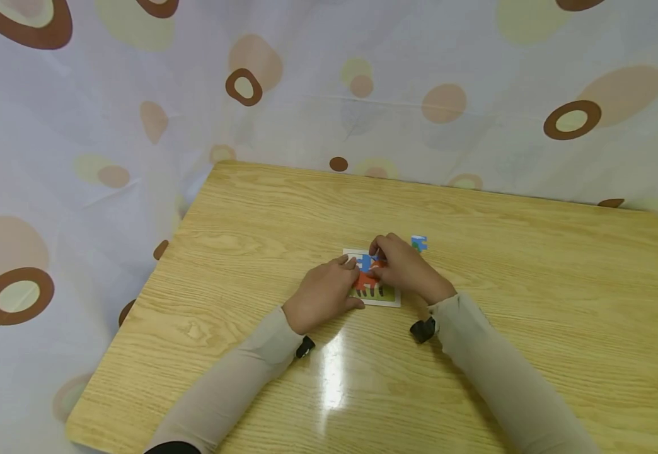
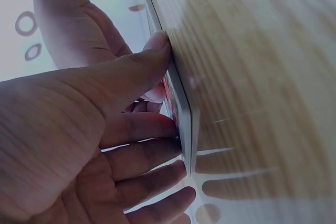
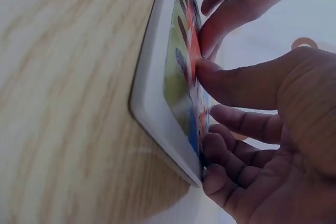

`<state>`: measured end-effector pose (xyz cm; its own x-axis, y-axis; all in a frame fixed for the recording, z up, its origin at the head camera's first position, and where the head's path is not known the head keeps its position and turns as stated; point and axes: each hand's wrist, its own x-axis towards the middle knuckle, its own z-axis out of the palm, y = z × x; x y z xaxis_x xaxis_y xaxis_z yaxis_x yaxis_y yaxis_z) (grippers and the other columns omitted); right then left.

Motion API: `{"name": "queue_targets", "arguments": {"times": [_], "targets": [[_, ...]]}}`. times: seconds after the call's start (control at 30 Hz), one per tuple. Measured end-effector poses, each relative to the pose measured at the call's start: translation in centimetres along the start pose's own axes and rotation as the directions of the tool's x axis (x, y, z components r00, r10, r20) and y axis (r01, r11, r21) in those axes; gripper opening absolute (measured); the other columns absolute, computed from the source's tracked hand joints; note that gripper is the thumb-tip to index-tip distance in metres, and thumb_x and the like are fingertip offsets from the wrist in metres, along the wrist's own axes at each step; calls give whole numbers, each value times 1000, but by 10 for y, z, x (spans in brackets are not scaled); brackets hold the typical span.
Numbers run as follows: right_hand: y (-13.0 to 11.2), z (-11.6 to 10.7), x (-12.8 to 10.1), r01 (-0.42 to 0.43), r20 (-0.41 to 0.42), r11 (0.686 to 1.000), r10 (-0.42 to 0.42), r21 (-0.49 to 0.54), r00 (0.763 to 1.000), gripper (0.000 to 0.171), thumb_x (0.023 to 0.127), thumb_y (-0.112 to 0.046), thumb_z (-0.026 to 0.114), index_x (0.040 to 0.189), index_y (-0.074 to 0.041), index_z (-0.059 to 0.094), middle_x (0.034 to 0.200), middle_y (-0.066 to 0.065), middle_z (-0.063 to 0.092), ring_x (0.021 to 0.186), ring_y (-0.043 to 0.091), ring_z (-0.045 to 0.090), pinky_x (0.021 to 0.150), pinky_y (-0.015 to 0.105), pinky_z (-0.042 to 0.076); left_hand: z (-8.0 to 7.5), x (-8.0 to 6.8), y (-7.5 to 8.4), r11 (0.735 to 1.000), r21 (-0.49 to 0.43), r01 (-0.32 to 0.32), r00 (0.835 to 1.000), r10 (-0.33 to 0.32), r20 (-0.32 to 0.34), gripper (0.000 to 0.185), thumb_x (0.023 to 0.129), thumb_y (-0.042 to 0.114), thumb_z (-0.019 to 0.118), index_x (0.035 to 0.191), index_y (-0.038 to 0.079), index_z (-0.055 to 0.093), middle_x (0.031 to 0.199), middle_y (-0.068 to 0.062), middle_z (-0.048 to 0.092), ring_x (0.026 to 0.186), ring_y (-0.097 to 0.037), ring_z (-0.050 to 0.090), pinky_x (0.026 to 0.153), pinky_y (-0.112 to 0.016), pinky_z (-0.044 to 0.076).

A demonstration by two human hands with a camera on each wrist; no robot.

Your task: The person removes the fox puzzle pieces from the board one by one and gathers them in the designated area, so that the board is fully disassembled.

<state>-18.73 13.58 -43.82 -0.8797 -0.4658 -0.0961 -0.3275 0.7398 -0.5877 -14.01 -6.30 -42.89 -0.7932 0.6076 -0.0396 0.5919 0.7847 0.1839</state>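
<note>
Cloth sleeves (image 1: 505,372) cross grained wood (image 1: 550,284); our left hand (image 1: 324,290) spreads on a rectangular puzzle (image 1: 370,286) our right hand (image 1: 408,267) touches, whether pinching we can't tell

Head view looks down; close wrist views share the puzzle (image 1: 370,285)

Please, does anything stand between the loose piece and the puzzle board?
Yes. In the head view, the right hand is between the loose piece and the board, and it partly covers the board. No other thing is visible between them.
</note>
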Motion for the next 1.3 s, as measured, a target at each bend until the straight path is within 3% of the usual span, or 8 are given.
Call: {"name": "queue_targets", "arguments": {"times": [0.33, 0.47, 0.6, 0.77, 0.93, 1.13, 1.3], "targets": [[-5, -3, -1, -13, 95, 1000, 14, -12, 995, 30, 96, -8, 72, 116, 3, 54, 103, 14, 50, 83, 25, 49, 73, 38, 44, 1, 0, -1, 1000, -4, -15, 1000, 15, -6, 57, 87, 48, 81, 124, 7, 68, 145, -14, 60, 134, -30, 56, 92, -40, 58], [-3, -4, 1, -6, 104, 1000, 8, -12, 995, 28, 96, -7, 71, 115, 2, 53, 103, 14, 50, 84, 26, 49, 73, 38, 44, 2, -1, -2, 996, 63, -58, 998, 60, -33, 59, 86, 51, 80, 128, 14, 67, 139, -12, 63, 127, -31, 60, 83, -40, 60], [-3, -2, 2, 13, 86, 1000, -11, -23, 996, 34, 95, -6, 70, 125, -2, 53, 106, 15, 53, 86, 27, 53, 75, 41, 48, 3, 0, -4, 990, 115, -83, 995, 89, -49, 53, 85, 54, 80, 125, 21, 72, 135, -7, 65, 125, -29, 60, 81, -39, 60], [-1, -1, 2, 55, 87, 998, -51, -38, 995, 35, 96, -5, 68, 129, -13, 59, 103, 14, 53, 80, 26, 54, 69, 40, 47, 3, 0, -5, 996, 33, -77, 995, 79, -57, 50, 86, 47, 83, 126, 19, 73, 144, -8, 59, 131, -31, 54, 91, -44, 57], [-1, -6, 4, 71, 118, 996, -65, -54, 991, 33, 97, -7, 68, 128, -14, 60, 102, 13, 53, 80, 25, 53, 69, 38, 46, 3, -1, -4, 996, -59, -72, 995, 68, -70, 46, 86, 39, 86, 124, 16, 74, 145, -12, 57, 130, -31, 53, 92, -46, 54], [-2, -19, 16, 186, 247, 975, -151, -122, 957, 31, 98, -12, 71, 127, -13, 61, 98, 11, 56, 80, 24, 51, 70, 40, 45, 1, -1, 0, 1000, -22, -7, 999, 7, -33, 48, 86, 44, 83, 125, 18, 75, 147, -15, 56, 137, -35, 51, 103, -49, 51], [-1, -24, 25, 237, 351, 958, -169, -160, 921, 27, 99, -11, 70, 124, -13, 58, 96, 9, 55, 81, 23, 50, 70, 37, 45, -1, -2, 3, 999, -17, 30, 1000, -30, -10, 51, 87, 45, 81, 128, 18, 73, 147, -23, 54, 138, -38, 52, 97, -48, 56]]}}
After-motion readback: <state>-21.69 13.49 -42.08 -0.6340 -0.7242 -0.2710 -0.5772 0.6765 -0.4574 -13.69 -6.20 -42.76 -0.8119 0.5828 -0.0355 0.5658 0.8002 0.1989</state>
